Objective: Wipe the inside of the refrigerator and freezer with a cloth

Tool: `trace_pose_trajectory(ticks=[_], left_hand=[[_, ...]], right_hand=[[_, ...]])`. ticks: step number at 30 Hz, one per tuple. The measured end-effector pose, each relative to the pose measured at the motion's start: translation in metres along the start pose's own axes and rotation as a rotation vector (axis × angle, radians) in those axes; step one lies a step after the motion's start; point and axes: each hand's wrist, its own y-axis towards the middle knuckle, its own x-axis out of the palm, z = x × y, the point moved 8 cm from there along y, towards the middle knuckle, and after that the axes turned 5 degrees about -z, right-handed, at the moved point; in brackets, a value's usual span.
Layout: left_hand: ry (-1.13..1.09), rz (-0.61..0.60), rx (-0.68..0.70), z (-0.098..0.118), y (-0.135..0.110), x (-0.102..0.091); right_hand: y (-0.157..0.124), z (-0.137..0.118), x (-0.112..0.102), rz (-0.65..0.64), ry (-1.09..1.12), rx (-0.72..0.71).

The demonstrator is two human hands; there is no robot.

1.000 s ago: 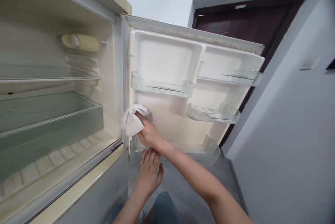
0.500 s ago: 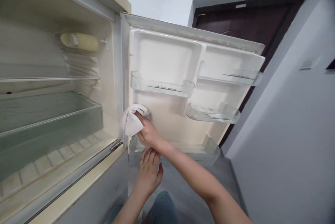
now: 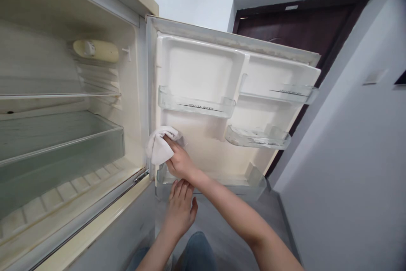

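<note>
My right hand (image 3: 180,161) grips a white cloth (image 3: 160,148) and presses it against the hinge side of the open fridge door (image 3: 203,135), just above the bottom door bin (image 3: 218,188). Part of the cloth is bunched around the fingers, whose tips are hidden in it. Below, my left hand (image 3: 182,205) lies at the front of that bin, fingers stretched out and thumb apart. It holds nothing that I can see, and the right wrist crosses just above its fingertips.
Clear door bins sit higher up: one at the left (image 3: 196,102) and two at the right (image 3: 258,136). To the left, the fridge interior has a glass shelf (image 3: 60,94) and a transparent drawer (image 3: 63,165). A dark door (image 3: 294,30) stands behind.
</note>
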Motion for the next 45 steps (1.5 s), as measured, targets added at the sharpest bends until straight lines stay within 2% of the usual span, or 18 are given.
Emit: trace_pose_trajectory(ticks=[18, 26, 34, 40, 45], left_hand=[[0.008, 0.031, 0.013, 0.001, 0.001, -0.003], [-0.007, 0.015, 0.002, 0.0, 0.0, -0.002], [-0.032, 0.005, -0.009, 0.0, 0.001, -0.002], [-0.082, -0.015, -0.03, -0.001, 0.003, -0.002], [-0.101, -0.036, -0.037, -0.002, 0.004, 0.0]], right_hand=[[-0.002, -0.002, -0.003, 0.035, -0.049, -0.033], [-0.002, -0.001, 0.0, -0.015, -0.079, -0.006], [-0.008, -0.003, -0.009, 0.001, -0.072, -0.032], [-0.013, 0.005, -0.009, -0.087, -0.33, 0.104], [0.002, 0.011, -0.019, -0.059, -0.49, 0.16]])
